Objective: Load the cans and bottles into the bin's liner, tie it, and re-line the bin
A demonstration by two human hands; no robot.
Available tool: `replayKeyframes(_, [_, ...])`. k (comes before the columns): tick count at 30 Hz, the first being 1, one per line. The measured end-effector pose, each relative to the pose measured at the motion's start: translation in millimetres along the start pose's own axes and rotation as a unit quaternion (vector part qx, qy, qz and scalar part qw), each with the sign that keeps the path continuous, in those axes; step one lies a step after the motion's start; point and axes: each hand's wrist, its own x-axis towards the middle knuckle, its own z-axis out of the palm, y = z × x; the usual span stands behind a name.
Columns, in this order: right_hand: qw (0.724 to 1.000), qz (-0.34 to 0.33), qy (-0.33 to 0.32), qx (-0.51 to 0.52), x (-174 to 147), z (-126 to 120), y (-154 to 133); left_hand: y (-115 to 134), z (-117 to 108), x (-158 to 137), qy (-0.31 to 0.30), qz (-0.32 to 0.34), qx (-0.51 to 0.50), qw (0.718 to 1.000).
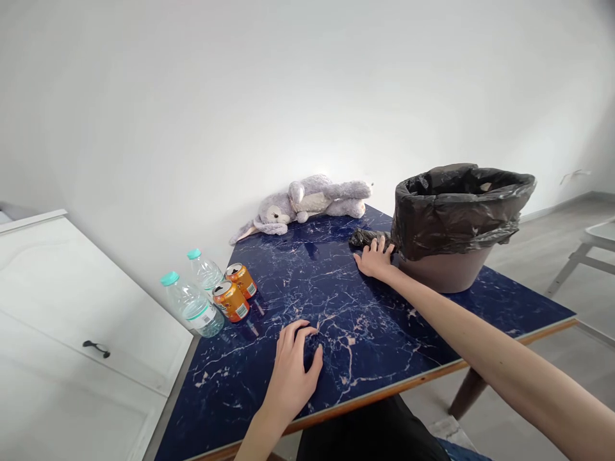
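My right hand reaches far across the table, its fingers spread and resting against a crumpled roll of black plastic bags. The fingers partly cover the roll. Just right of that hand stands a brown trash bin, lined with a black trash bag folded over its rim. Close to the front edge, my left hand lies over the tabletop with fingers apart and slightly bent, holding nothing. Nearest to it are two orange cans with opened tops.
Two clear water bottles with teal caps stand behind the cans at the left edge. A grey plush rabbit lies along the wall. The dark blue marbled table borders a white cabinet; a white chair is at right.
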Motion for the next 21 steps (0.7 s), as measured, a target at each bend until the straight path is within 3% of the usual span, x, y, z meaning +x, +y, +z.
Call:
replayKeyframes(4, [0.995, -0.053, 0.081, -0.013, -9.3, -2.5, -9.6, 1.9, -0.2, 0.7, 0.000, 0.004, 0.001, 1.000])
replayKeyframes(8, [0.988, -0.100, 0.117, -0.010, -10.9, -3.0, -17.3, 3.3, -1.2, -0.4, 0.003, 0.010, 0.008, 1.000])
replayKeyframes(12, [0.987, -0.119, 0.104, -0.012, -6.0, -1.6, -19.1, 5.2, -3.6, -1.3, -0.008, 0.000, 0.009, 1.000])
replayKeyframes(21, [0.993, -0.069, 0.088, -0.034, -24.2, -6.8, -10.5, 5.5, -3.6, -1.3, -0.013, 0.004, 0.006, 1.000])
